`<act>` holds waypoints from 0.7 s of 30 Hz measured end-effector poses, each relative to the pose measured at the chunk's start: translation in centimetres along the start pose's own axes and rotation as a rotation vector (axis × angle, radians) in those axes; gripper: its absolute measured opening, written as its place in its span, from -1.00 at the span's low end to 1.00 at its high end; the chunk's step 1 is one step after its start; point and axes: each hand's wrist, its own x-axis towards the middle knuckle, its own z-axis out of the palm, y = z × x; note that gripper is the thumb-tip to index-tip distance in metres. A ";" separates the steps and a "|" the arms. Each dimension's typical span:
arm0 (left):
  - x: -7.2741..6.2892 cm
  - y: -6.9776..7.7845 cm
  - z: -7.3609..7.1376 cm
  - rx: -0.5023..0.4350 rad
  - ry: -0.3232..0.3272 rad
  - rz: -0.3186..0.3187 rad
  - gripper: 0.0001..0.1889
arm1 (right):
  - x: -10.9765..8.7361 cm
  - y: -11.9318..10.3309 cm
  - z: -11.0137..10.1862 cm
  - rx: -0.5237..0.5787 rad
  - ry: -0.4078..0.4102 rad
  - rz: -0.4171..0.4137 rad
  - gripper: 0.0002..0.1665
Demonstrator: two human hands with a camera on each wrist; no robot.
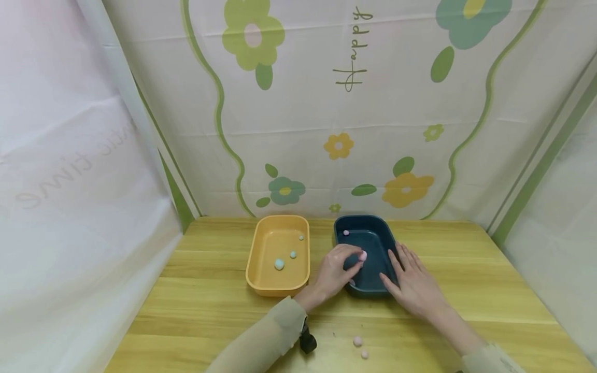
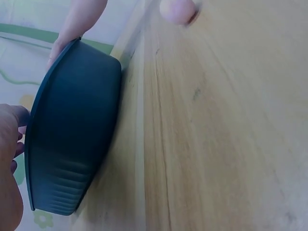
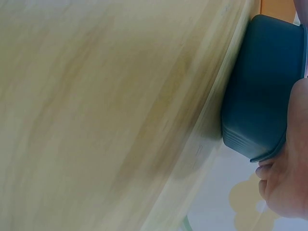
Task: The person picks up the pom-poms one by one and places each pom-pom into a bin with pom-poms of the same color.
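My left hand [image 1: 332, 270] pinches a small pink ball [image 1: 363, 256] between thumb and fingertips, over the dark blue tray [image 1: 371, 284]. Inside that tray, another pink ball [image 1: 346, 232] lies in the far left corner, and a pale one [image 1: 352, 282] shows near the left hand's thumb. My right hand [image 1: 415, 282] rests along the tray's right rim with its fingers spread. In the left wrist view, the fingers of the left hand [image 2: 8, 159] reach over the rim, partly hidden by the tray wall [image 2: 77, 125]. The right wrist view shows the right hand [image 3: 284, 183] against the rim.
A yellow tray [image 1: 261, 285] stands to the left with several light blue balls [image 1: 279, 264] inside. Two pink balls, one farther [image 1: 357, 341] and one nearer [image 1: 365, 354], lie on the wooden table [image 1: 420, 342] in front. A flower-print cloth [image 1: 298, 114] hangs behind.
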 end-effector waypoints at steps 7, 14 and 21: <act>-0.5 0.4 -0.5 0.011 -0.017 0.030 -0.74 | 0.1 0.0 0.1 -0.002 0.002 -0.002 -0.08; -1.5 1.6 -2.1 -0.029 0.007 0.081 -0.72 | 0.1 -0.1 0.0 0.000 0.001 -0.001 -0.07; -3.1 2.8 -3.4 -0.064 0.023 0.125 -0.64 | 0.1 -0.1 0.1 -0.008 0.030 -0.009 -0.09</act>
